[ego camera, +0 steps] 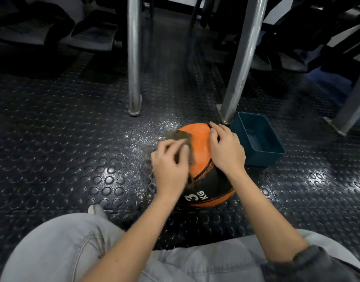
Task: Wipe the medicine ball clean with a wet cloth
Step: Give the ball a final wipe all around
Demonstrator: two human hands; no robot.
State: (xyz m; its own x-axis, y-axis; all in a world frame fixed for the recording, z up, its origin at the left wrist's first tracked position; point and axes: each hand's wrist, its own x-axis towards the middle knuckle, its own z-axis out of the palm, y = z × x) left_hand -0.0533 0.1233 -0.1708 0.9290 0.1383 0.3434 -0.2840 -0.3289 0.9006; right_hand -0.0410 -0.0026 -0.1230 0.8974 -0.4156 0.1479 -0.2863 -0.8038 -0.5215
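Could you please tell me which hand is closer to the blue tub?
Right. The right hand rests on top of the medicine ball, just left of the blue tub; the left hand holds the cloth on the ball's opposite side.

Medicine ball [201, 147]: orange with black panels, orange top looks dusty, white "3 KG" on the near black band. Sits on the dark studded floor [73, 159]. Cloth [182, 136]: grey-brown, crumpled, motion-blurred, lying over the ball's upper left side, one end trailing nearward.
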